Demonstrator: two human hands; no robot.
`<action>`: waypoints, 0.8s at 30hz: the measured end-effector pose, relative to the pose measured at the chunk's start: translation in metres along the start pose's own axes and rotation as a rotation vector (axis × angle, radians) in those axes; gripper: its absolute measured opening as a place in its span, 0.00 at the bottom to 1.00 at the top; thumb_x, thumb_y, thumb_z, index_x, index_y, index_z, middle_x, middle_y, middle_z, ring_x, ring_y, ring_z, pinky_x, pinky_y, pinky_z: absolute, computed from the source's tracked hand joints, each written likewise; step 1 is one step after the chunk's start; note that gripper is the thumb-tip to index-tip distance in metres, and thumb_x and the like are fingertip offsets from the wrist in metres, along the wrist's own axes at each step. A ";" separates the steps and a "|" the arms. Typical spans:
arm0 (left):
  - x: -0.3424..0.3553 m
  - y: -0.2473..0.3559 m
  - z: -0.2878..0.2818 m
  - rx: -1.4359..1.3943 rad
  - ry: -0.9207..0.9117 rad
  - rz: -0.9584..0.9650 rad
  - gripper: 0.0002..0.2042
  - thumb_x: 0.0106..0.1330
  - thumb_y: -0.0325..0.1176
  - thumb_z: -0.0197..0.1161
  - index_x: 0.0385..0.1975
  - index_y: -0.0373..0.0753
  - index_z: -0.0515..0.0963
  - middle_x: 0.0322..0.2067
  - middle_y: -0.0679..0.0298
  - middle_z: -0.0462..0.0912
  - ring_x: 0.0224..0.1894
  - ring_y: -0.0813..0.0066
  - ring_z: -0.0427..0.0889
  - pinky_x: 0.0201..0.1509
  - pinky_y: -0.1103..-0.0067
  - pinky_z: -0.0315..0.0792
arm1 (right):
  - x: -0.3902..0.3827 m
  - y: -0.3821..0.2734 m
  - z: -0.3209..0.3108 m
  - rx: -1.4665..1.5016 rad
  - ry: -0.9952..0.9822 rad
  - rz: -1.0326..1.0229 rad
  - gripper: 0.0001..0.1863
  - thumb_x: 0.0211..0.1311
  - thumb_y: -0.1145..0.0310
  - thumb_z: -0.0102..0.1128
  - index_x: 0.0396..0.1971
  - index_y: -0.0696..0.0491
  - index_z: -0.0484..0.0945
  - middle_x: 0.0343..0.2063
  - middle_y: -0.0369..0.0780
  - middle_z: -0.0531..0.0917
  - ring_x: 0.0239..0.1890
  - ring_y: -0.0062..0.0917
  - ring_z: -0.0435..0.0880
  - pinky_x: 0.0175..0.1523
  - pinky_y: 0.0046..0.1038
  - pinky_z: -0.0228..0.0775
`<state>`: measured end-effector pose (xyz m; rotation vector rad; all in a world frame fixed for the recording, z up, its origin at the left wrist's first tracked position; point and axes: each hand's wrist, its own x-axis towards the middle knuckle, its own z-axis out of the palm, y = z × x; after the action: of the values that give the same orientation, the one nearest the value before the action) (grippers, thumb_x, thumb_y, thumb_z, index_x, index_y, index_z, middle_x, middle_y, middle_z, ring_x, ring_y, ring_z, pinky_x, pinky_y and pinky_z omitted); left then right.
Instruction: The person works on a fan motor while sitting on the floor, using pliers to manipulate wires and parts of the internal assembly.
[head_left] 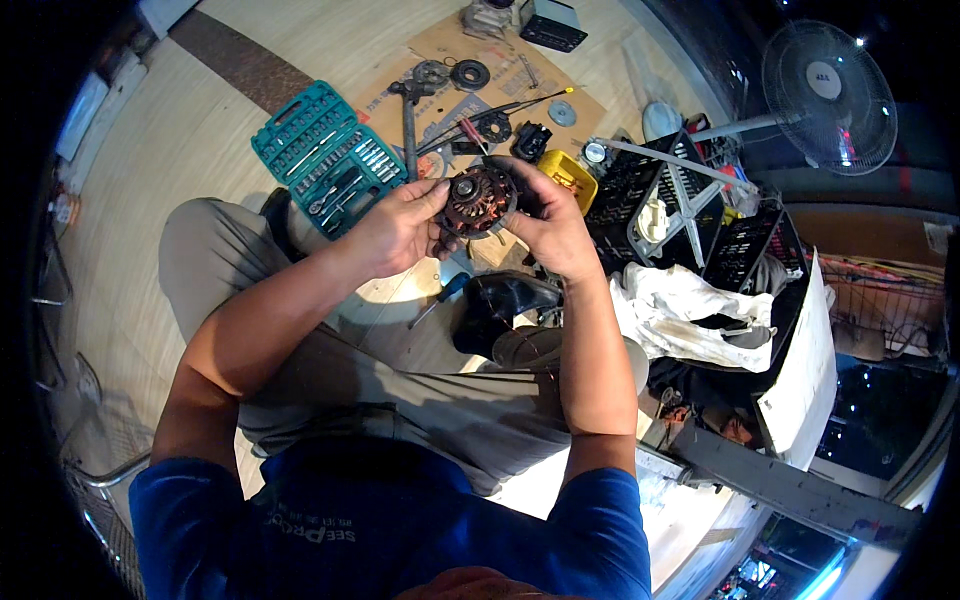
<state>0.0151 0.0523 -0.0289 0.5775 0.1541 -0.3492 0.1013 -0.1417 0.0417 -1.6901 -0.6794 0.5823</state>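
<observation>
Between my two hands is a round alternator core [478, 200] with copper windings and a metal hub at its middle. My left hand [400, 228] grips its left edge, the thumb on top near the rim. On the right side my right hand [548, 222] holds it, thumb over the lower rim and dirty fingers behind. The core is held up above the floor, its face turned up. Just below it lies a screwdriver with a blue handle [453, 286]. Beyond it are a red-handled tool [471, 133] and a hammer [409, 130].
An open green socket set [328, 160] lies at the left. On cardboard [440, 45] ahead are several dark round parts, including a pulley-like ring [469, 74]. To the right stand a yellow tray [567, 178], black crates [640, 200], a white cloth [690, 315] and a fan [828, 95].
</observation>
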 end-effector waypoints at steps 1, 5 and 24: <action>0.000 0.000 -0.001 -0.008 -0.024 -0.013 0.11 0.74 0.40 0.48 0.47 0.43 0.71 0.36 0.64 0.81 0.29 0.75 0.81 0.30 0.75 0.73 | 0.001 0.001 0.000 -0.049 0.001 -0.034 0.31 0.53 0.81 0.65 0.59 0.57 0.68 0.49 0.36 0.79 0.52 0.22 0.75 0.60 0.24 0.66; -0.006 -0.002 0.004 -0.062 -0.076 -0.105 0.10 0.74 0.38 0.48 0.47 0.42 0.71 0.34 0.63 0.82 0.28 0.73 0.81 0.31 0.75 0.74 | 0.000 -0.001 -0.003 -0.044 -0.001 -0.054 0.26 0.51 0.81 0.68 0.53 0.58 0.73 0.48 0.36 0.79 0.52 0.21 0.75 0.59 0.24 0.65; 0.006 0.000 0.006 -0.042 -0.097 -0.066 0.24 0.75 0.50 0.38 0.59 0.37 0.62 0.54 0.54 0.75 0.54 0.59 0.77 0.56 0.57 0.74 | 0.024 -0.005 -0.012 -0.329 -0.030 0.210 0.17 0.65 0.60 0.59 0.40 0.62 0.80 0.29 0.36 0.82 0.33 0.15 0.76 0.41 0.23 0.71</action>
<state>0.0207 0.0478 -0.0252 0.5138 0.0868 -0.4364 0.1260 -0.1322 0.0485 -2.0810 -0.6489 0.6719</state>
